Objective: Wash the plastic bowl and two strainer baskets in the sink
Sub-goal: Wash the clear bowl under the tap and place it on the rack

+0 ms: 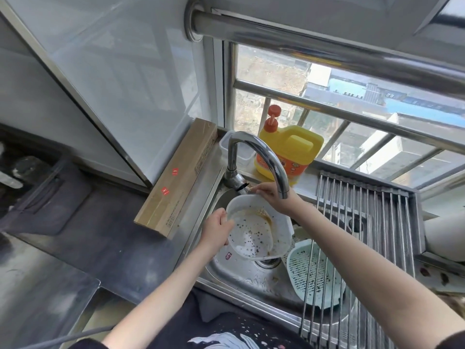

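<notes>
A translucent plastic bowl (259, 227), smeared with brown sauce and dark specks, is tilted over the steel sink (239, 275). My left hand (216, 229) grips its left rim. My right hand (273, 196) reaches over the bowl's far rim and pinches the lever at the base of the faucet (254, 157). A pale green strainer basket (312, 270) lies in the sink to the right, partly under the rack's bars. Part of a white basket (298, 235) shows behind the bowl. No running water is visible.
A roll-up metal drying rack (364, 222) covers the sink's right side. A yellow detergent jug (289, 152) with an orange pump stands on the sill by the window. A long cardboard box (176, 182) lies left of the sink on the dark counter.
</notes>
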